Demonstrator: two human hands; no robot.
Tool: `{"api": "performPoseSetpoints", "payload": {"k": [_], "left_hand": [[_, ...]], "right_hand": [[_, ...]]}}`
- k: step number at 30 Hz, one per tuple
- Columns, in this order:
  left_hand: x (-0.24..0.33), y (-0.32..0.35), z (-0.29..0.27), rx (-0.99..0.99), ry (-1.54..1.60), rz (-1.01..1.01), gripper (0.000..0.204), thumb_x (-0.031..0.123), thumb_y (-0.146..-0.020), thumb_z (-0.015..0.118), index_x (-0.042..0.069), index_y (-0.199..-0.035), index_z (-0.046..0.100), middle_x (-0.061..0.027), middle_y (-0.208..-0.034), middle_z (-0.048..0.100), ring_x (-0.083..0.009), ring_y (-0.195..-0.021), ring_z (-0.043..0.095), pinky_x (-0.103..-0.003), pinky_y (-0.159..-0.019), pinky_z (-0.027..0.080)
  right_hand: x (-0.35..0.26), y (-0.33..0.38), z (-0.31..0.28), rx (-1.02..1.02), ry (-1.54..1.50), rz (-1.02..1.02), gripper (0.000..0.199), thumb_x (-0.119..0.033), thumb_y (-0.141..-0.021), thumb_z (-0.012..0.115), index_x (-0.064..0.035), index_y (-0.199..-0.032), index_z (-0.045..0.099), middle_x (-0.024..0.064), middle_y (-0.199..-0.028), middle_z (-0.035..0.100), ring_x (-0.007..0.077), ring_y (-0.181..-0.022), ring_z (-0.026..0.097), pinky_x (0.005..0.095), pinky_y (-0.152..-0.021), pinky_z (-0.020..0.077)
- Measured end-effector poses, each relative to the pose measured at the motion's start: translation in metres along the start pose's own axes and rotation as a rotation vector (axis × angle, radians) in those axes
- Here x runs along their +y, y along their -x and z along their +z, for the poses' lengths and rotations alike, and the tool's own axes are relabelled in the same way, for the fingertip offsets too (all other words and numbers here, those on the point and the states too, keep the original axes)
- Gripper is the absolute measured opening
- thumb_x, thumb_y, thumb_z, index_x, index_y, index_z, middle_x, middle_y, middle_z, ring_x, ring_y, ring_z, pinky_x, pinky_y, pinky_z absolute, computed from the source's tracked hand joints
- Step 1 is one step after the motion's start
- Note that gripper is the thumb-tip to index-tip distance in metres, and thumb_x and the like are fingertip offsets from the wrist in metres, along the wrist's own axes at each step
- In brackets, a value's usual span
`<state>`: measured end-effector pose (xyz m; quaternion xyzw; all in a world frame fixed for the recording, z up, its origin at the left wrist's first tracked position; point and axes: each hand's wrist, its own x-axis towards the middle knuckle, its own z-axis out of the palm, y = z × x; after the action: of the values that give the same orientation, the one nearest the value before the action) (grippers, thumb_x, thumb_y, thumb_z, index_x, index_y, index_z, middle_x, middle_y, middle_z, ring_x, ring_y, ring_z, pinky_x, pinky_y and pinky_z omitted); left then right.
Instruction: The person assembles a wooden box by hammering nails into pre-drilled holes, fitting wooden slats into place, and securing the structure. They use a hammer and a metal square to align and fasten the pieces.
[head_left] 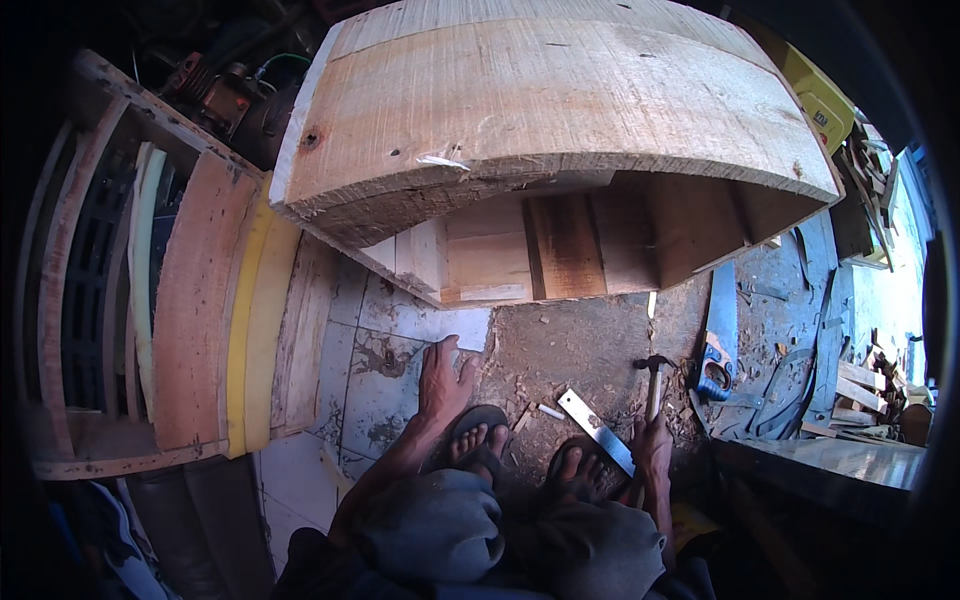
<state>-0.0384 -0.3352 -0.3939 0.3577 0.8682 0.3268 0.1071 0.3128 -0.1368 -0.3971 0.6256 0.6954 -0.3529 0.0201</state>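
My left hand [445,384] reaches forward over the floor tiles with its fingers apart, holding nothing. It is near the lower edge of a large open wooden box [560,95], whose hollow side faces me. In my right hand [652,446] is a hammer [655,392], gripped by the handle with the head pointing away from me. Beside that hand a flat metal ruler [596,430] with a hole in its end lies slanted, its near end partly hidden. A short white stick [551,411] lies close to the ruler.
A handsaw [720,335] lies to the right of the hammer. Wooden frame pieces with a yellow strip [250,330] stand at the left. Shavings cover the floor [560,345] between my feet and the box. Wood scraps [860,385] and a dark bench edge [830,462] are at the right.
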Motion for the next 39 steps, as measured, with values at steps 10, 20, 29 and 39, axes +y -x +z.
{"api": "performPoseSetpoints", "payload": {"k": [10,20,29,39], "left_hand": [[-0.042,-0.069,0.022,0.244,0.492,-0.187,0.081,0.034,-0.095,0.074,-0.001,-0.152,0.027,-0.0219,-0.146,0.042,-0.0296,-0.136,0.043,-0.041,-0.111,0.040],[-0.031,-0.129,0.022,0.377,0.440,-0.279,0.065,0.041,-0.092,0.075,-0.010,-0.129,0.059,-0.0264,-0.129,0.064,-0.0330,-0.125,0.061,-0.039,-0.104,0.047],[0.019,-0.147,-0.119,0.173,0.071,-0.160,0.055,0.043,-0.094,0.070,-0.008,-0.114,0.068,-0.0251,-0.105,0.074,-0.0358,-0.102,0.072,-0.043,-0.086,0.054],[0.241,-0.156,-0.299,0.264,-0.801,0.251,0.055,0.052,-0.091,0.069,0.008,-0.123,0.070,-0.0210,-0.079,0.073,-0.0351,-0.082,0.075,-0.048,-0.072,0.058]], "right_hand": [[-0.034,-0.048,-0.050,0.147,-0.081,-0.306,0.066,-0.032,-0.096,0.070,-0.0051,-0.150,0.043,0.0267,-0.128,0.056,0.0354,-0.104,0.067,0.0453,-0.089,0.0547],[-0.151,-0.201,-0.164,0.084,-0.463,-0.635,0.087,-0.034,-0.081,0.084,-0.0024,-0.149,0.041,0.0247,-0.136,0.057,0.0349,-0.122,0.059,0.0474,-0.104,0.0471],[-0.177,-0.175,-0.141,0.239,-0.717,-0.576,0.055,-0.030,-0.080,0.077,0.0012,-0.123,0.062,0.0122,-0.109,0.069,0.0240,-0.097,0.063,0.0385,-0.088,0.0486],[-0.166,-0.128,0.002,-0.132,-1.462,-0.206,0.049,-0.023,-0.079,0.079,-0.0048,-0.119,0.056,0.0114,-0.111,0.064,0.0248,-0.100,0.066,0.0433,-0.078,0.0548]]}}
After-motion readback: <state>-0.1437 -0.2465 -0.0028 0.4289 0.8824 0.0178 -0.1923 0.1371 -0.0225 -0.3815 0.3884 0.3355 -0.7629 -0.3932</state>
